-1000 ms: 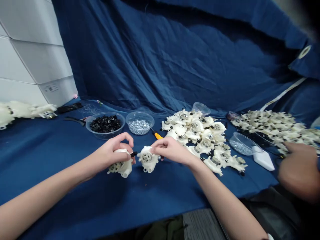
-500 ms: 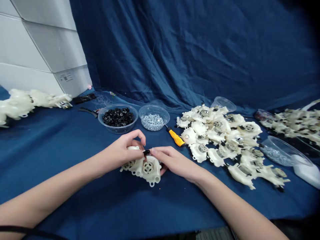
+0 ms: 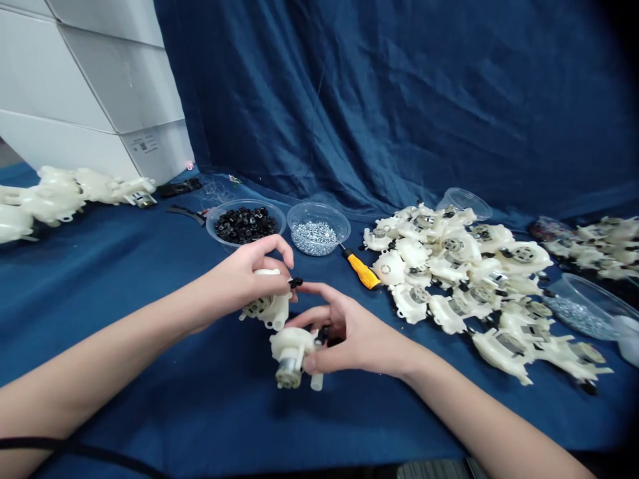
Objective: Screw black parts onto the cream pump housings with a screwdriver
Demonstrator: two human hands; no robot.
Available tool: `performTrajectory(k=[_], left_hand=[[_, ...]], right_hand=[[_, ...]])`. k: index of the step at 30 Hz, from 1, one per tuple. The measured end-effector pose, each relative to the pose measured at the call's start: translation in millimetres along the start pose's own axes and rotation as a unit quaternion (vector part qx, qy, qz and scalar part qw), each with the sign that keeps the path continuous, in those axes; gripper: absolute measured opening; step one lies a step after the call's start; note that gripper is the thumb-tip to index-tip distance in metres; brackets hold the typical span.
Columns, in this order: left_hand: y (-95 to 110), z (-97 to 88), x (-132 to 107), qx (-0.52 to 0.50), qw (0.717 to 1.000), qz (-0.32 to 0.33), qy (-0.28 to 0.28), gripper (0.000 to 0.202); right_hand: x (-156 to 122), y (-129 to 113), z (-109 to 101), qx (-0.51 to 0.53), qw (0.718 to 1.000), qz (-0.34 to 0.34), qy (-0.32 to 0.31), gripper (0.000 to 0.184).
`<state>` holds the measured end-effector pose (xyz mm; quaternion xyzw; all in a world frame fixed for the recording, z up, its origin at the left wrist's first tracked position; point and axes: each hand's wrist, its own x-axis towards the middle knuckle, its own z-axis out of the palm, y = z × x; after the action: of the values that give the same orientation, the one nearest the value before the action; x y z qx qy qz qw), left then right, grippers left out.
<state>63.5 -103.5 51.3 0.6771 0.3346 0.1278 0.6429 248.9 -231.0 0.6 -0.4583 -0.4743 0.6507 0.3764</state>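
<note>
My left hand [image 3: 249, 279] grips a white plastic motor housing [image 3: 267, 307], with its small metal motor facing down to the left. A small black part [image 3: 295, 283] sits at that hand's fingertips. My right hand [image 3: 349, 332] curls around a second white housing [image 3: 292, 356] just below the first, its motor [image 3: 288, 374] pointing toward me. The two housings are close but apart. Another small black piece [image 3: 323, 336] shows between my right thumb and fingers, partly hidden.
Beyond my hands lies a heap of white housings [image 3: 449, 266] on the blue cloth [image 3: 150, 372]. A bowl of black parts [image 3: 244, 223], a bowl of screws [image 3: 317, 229] and an orange-handled screwdriver [image 3: 362, 271] stand behind. More housings [image 3: 64, 196] lie at left.
My right hand has lifted and turned its housing, moving it down and away from the left one. The view has shifted slightly, and the other person's hand at right is gone.
</note>
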Motion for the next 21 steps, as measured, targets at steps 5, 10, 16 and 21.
performTrajectory(k=[5,10,16,21], left_hand=[[0.0,-4.0,-2.4,0.039,0.998,-0.001,-0.049,0.030],[0.4,-8.7,-4.6,0.082,0.995,-0.004,-0.060,0.029],[1.2,-11.1,-3.6,0.090,0.995,-0.006,-0.049,0.029],[-3.1,-13.2,2.6,0.097,0.995,-0.002,-0.038,0.031]], right_hand=[[4.2,3.2,12.4,0.054,0.998,0.016,-0.023,0.079],[7.7,12.1,12.5,0.085,0.996,-0.006,-0.031,0.078],[10.8,19.0,7.6,0.092,0.995,-0.013,-0.026,0.081],[3.7,7.1,5.9,0.063,0.998,-0.009,-0.013,0.082]])
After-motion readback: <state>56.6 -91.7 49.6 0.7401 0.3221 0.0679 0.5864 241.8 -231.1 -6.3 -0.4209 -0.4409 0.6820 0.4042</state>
